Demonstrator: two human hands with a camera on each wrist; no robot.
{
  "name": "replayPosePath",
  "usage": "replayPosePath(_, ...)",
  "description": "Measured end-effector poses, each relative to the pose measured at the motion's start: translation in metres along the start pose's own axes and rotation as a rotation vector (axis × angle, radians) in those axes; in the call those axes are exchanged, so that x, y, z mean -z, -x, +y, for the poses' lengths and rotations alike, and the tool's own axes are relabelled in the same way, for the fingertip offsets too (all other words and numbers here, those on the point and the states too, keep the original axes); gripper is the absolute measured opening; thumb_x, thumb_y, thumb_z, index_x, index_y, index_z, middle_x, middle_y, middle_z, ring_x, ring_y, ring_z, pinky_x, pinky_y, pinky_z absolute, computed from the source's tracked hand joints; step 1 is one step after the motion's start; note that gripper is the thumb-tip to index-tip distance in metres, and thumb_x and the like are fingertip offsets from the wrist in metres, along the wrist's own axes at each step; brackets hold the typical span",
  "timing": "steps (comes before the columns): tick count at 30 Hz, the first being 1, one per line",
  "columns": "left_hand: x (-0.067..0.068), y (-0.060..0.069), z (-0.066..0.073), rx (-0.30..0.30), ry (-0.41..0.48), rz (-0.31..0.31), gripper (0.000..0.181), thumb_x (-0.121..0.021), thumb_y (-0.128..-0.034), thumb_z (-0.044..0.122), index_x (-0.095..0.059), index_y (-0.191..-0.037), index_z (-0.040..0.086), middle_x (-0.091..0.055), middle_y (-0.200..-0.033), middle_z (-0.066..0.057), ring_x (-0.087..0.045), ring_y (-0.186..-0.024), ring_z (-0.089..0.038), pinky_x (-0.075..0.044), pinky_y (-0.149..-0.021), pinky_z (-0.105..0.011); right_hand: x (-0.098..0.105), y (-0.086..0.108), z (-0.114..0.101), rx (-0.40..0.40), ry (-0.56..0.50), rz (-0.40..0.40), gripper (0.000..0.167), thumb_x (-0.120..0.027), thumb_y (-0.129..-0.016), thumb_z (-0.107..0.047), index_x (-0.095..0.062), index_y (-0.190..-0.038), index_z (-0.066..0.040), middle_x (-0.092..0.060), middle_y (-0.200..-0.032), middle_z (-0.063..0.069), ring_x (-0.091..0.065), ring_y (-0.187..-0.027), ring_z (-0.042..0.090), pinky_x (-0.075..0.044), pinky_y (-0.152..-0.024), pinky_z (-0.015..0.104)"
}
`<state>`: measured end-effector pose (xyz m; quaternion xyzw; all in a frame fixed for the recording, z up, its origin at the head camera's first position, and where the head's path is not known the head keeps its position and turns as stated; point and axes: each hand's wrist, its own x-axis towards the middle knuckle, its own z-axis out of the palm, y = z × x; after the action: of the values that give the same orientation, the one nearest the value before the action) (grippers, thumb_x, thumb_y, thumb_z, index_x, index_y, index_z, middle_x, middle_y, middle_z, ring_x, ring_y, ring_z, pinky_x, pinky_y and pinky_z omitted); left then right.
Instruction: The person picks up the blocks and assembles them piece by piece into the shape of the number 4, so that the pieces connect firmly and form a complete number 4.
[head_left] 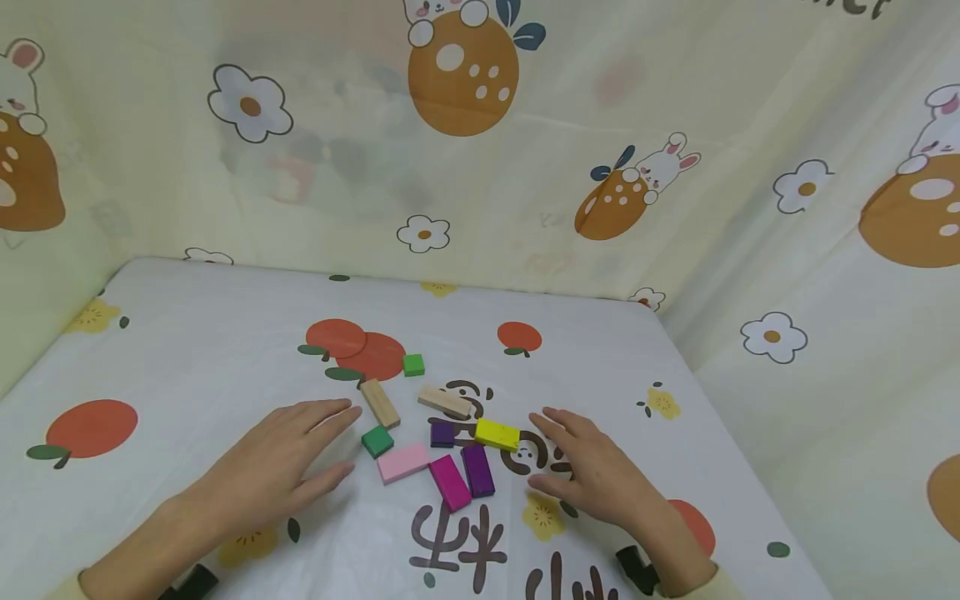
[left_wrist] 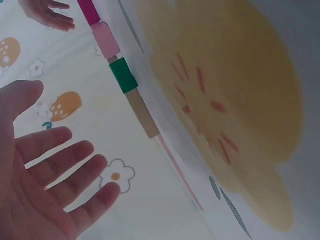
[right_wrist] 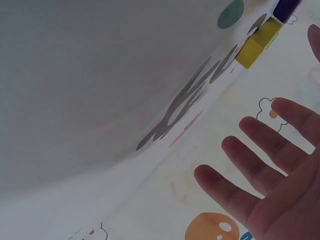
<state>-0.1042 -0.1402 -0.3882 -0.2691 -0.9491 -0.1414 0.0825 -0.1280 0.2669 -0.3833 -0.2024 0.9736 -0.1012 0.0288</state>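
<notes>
Several small blocks lie loosely grouped on the table between my hands in the head view: a light green block [head_left: 413, 365], a plain wooden block [head_left: 380, 403], a second wooden block [head_left: 445, 402], a dark green block [head_left: 377, 442], a pink block [head_left: 402, 463], a magenta block [head_left: 450, 482], a long purple block [head_left: 477, 470], a small dark purple block [head_left: 442, 433] and a yellow block [head_left: 497, 434]. My left hand [head_left: 281, 458] is left of the dark green block, fingers extended and holding nothing. Right of the yellow block, my right hand [head_left: 588, 467] has its fingers spread, also holding nothing.
A white cloth [head_left: 225, 358] printed with fruit, flowers and dark lettering covers the table. Behind and to the right hangs a pale curtain [head_left: 337, 208] with rabbit and flower prints. Black straps [head_left: 637, 571] circle the wrists.
</notes>
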Motion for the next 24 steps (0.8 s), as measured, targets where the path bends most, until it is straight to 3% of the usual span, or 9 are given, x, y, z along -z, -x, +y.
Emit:
replayPosePath(16,-0.001,-0.009,0.011,-0.016,0.027,-0.065,0.063,-0.075,-0.0931,0.041,-0.056,-0.149,0.018,-0.060,-0.146,-0.007,-0.057,-0.133,-0.030,-0.049,-0.108,-0.057,0.001,-0.012,-0.016,0.047,-0.027,-0.027,0.071,-0.079,-0.090,-0.044,-0.053,-0.152,-0.020,-0.053,-0.154,0.006,-0.051,-0.140,0.031,-0.049,-0.110,0.054)
replayPosePath(24,-0.004,-0.012,0.017,-0.045,0.056,-0.052,0.059,-0.074,-0.0940,0.039,-0.058,-0.147,0.019,-0.060,-0.146,-0.007,-0.057,-0.134,-0.029,-0.048,-0.110,-0.055,0.001,-0.021,-0.030,0.065,-0.009,-0.041,0.072,-0.081,-0.088,-0.044,-0.055,-0.151,-0.023,-0.054,-0.153,0.006,-0.052,-0.140,0.031,-0.047,-0.112,0.054)
